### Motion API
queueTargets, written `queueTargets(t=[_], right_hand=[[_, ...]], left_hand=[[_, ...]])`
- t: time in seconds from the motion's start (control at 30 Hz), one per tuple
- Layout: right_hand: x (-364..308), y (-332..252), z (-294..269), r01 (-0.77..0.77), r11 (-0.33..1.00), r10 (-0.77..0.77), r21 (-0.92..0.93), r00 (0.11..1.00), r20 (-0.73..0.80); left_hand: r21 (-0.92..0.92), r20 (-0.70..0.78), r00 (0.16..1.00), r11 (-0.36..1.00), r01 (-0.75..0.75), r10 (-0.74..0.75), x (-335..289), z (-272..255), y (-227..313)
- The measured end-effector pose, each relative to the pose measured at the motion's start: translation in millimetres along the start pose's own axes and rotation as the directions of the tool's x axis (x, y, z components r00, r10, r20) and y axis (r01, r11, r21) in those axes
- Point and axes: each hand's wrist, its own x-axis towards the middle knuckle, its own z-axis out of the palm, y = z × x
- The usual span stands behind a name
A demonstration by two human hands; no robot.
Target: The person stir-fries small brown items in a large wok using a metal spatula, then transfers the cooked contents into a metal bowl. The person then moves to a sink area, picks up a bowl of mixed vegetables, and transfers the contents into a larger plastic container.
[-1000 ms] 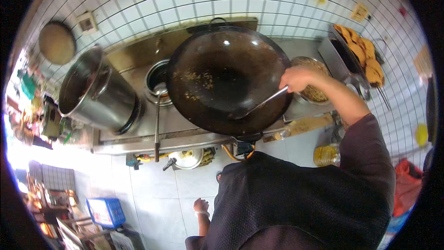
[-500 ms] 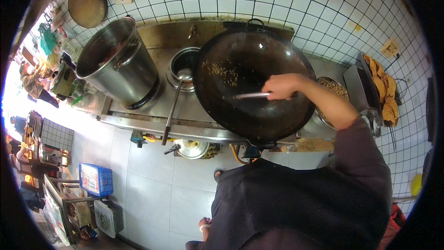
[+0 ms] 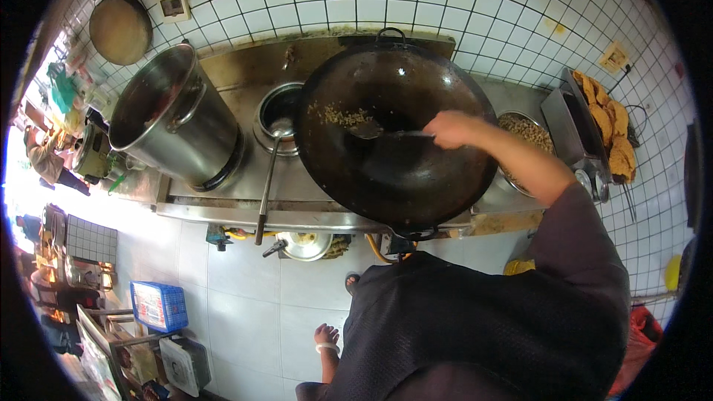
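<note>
My right hand is closed round the handle of a metal spoon, reaching over a large black wok. The spoon's head dips against the wok's inner wall, touching a scatter of small brown crumbly bits. My left hand hangs low beside my body, away from the stove, its fingers apart and nothing in them. A pale band circles that wrist.
Left of the wok, a ladle rests across a round metal pot, near a tall stockpot. To the right stand a bowl of brown bits and a tray of flat golden pieces. A blue crate sits lower left.
The spoon has moved up to the bits, which now lie nearer its head. My left hand has come higher into view and shows its fingers. The whole view has shifted slightly.
</note>
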Motion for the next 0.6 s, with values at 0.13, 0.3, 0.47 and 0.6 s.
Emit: queueTargets(t=[0.13,0.3,0.47,0.6], right_hand=[[-42,66,-65,-0.008,0.984,0.042,-0.180,0.982,0.185],[-13,116,-45,-0.337,0.930,0.368,-0.147,0.862,0.349],[55,144,48,-0.003,1.000,0.005,0.010,0.991,-0.136],[37,135,-55,-0.264,0.933,0.229,-0.244,0.960,-0.161]], left_hand=[[-0.077,-0.055,0.998,0.997,0.028,-0.033,9,-28,-11],[-0.082,-0.068,0.990,0.990,0.118,-0.124,27,-52,-55],[-0.069,-0.105,0.987,0.991,0.115,-0.122,16,-46,-61],[-0.121,-0.158,0.982,0.989,0.083,-0.101,-4,-54,-64]])
